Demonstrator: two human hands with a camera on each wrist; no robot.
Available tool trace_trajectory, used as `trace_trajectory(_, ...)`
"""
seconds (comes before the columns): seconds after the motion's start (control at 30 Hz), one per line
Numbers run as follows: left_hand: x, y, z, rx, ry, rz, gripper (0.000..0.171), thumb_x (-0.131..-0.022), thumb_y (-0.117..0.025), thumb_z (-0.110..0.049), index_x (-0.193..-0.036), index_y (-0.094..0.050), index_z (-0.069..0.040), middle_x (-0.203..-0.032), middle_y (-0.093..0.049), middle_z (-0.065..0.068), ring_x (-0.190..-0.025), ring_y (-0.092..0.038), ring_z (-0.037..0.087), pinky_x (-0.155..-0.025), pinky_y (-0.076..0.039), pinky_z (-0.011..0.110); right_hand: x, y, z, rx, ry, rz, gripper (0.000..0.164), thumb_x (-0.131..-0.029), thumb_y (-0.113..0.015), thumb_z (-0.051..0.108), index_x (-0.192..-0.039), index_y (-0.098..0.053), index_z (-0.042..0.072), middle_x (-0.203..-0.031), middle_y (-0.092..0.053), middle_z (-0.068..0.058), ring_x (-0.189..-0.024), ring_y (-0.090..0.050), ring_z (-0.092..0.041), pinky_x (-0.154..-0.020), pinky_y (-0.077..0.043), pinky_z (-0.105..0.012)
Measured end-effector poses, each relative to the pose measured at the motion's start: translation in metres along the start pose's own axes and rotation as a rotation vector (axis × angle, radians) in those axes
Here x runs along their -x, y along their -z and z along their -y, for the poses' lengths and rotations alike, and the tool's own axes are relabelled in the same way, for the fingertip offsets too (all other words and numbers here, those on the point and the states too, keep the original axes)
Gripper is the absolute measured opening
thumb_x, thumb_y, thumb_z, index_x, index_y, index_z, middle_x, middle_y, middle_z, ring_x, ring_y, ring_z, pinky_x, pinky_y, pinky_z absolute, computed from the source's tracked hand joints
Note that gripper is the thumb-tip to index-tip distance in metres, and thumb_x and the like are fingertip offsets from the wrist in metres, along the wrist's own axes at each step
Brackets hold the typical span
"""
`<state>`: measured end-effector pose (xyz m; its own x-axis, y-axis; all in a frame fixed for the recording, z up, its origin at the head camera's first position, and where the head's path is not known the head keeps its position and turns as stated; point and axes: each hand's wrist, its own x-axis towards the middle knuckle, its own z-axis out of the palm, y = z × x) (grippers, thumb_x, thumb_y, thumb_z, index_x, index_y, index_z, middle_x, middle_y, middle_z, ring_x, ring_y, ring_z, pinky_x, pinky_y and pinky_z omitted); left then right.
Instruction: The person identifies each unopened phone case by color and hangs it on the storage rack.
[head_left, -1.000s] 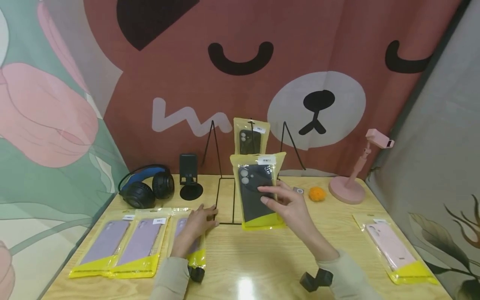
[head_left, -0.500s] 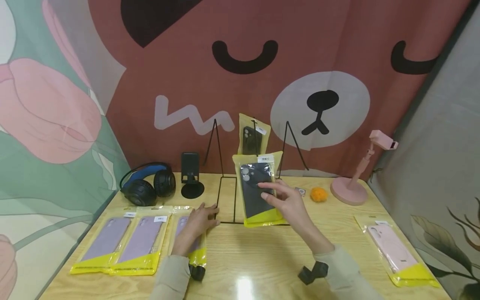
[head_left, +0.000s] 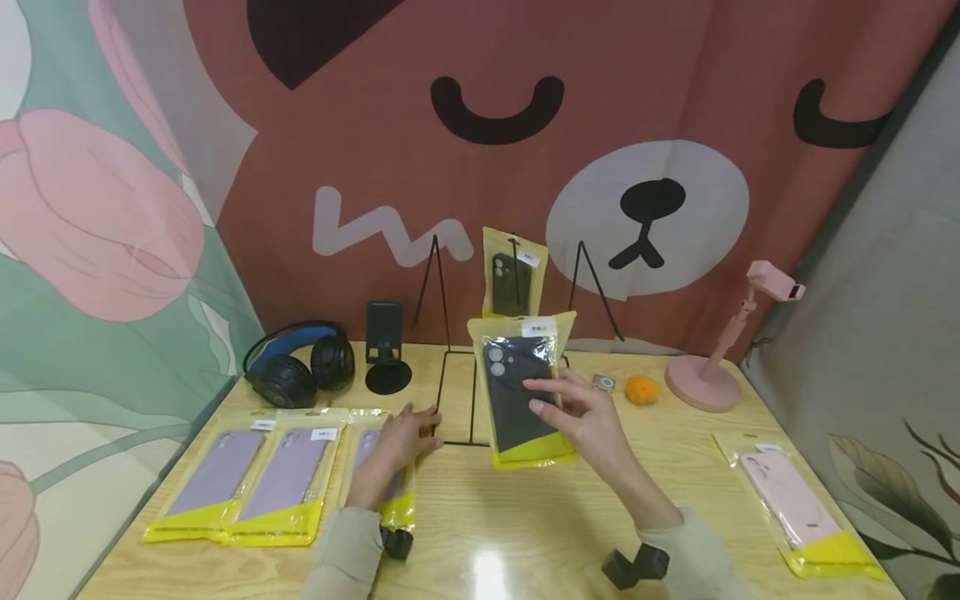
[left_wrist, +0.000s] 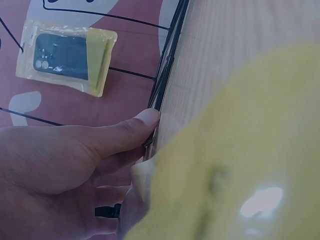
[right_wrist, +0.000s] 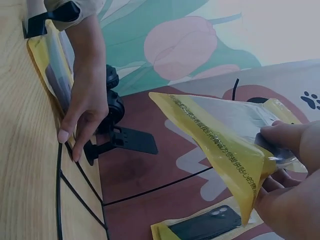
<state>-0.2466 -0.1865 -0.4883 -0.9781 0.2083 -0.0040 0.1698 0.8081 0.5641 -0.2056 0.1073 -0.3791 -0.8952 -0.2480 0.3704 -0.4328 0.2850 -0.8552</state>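
Note:
My right hand pinches a black phone case in a yellow-edged clear pouch, thumb and forefinger on its front. In the right wrist view this pouch is tilted. Behind it, a similar packaged black phone case hangs on the middle hook of a black wire display rack. My left hand holds the rack's front left base corner; the left wrist view shows the thumb on the wire. Beneath that hand lies a packaged purple phone case, partly hidden.
Two more packaged purple cases lie at left. Headphones and a black phone stand stand behind them. At right are a small square item, an orange fuzzy ball, a pink stand and a packaged pink case.
The pouch in my right hand has come slightly down, away from the hanging one. The hanging pouch has swung a little on its hook. My left hand stays at the rack's base; the view shifts slightly.

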Motion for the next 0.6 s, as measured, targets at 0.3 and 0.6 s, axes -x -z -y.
trace_trajectory(0.3,-0.002,-0.001,0.002,-0.003,-0.002,0.001,0.05,-0.086,-0.072,-0.022,-0.132,-0.059,-0.007,-0.146,-0.045,0.006,-0.141,-0.023,0.044,-0.111,-0.011,0.066,-0.006,0.001,0.005,0.03,-0.044,-0.005,0.028,-0.087,-0.072,0.031,-0.115,-0.071,0.031,-0.124,-0.058,-0.005,-0.107,-0.051,-0.028,-0.064,-0.038,-0.029)
trace_trajectory(0.6,-0.002,-0.001,0.003,-0.011,-0.006,-0.002,0.05,-0.086,-0.072,-0.023,-0.132,-0.06,-0.008,-0.146,-0.045,0.006,-0.141,-0.023,0.044,-0.111,-0.011,0.066,-0.023,-0.002,0.0,0.028,-0.07,0.009,0.03,-0.087,-0.071,0.036,-0.117,-0.069,0.034,-0.126,-0.056,-0.008,-0.072,-0.046,-0.023,-0.061,-0.039,-0.034)
